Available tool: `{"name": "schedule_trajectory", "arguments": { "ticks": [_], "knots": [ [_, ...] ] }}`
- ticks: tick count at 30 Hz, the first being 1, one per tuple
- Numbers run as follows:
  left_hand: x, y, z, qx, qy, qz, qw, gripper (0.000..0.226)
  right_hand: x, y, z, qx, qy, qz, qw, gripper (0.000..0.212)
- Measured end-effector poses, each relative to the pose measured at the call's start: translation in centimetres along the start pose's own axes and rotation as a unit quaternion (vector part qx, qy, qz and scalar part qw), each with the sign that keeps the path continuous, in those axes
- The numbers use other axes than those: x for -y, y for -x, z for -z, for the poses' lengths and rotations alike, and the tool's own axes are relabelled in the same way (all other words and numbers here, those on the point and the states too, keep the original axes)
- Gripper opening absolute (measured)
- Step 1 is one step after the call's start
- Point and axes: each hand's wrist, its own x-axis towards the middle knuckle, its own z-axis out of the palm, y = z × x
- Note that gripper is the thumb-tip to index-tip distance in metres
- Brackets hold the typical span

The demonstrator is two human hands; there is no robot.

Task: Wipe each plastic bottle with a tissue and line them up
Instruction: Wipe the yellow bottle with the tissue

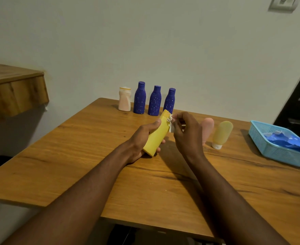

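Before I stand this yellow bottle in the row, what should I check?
1. Left hand grips the yellow bottle: ok.
2. Right hand pinches the tissue against the bottle's top end: ok.
3. Bottle wiped all round: cannot tell.
4. Row by the wall, pale bottle and three blue bottles upright: ok.
5. Free spot on the table right of the last blue bottle: cannot tell, the hands hide part of it.
6. Pink tube and yellow tube in the row: not ok, they stand apart on the right.
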Motion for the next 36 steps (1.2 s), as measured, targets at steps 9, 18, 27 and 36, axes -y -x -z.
{"name": "schedule_trajectory", "arguments": {
  "ticks": [9,18,27,36],
  "knots": [
    [0.2,0.0,-0.2,-0.003,-0.006,-0.015,1.000,0.043,0.6,-0.2,0.1,-0.005,-0.002,0.037,0.999,0.011],
    [-0.1,0.2,0.2,-0.021,0.097,0.005,0.995,0.041,3.1,1.1,-0.3,0.148,0.125,0.113,0.975,0.023],
    [-0.3,-0.2,0.7,-0.006,0.163,0.013,0.986,0.039,3.0,1.5,-0.8,0.167,0.079,0.113,0.976,0.025],
    [-0.4,0.2,0.2,-0.006,0.123,0.009,0.992,0.042,-0.1,0.1,-0.1,0.037,-0.009,-0.029,0.999,0.011]
  ]
}}
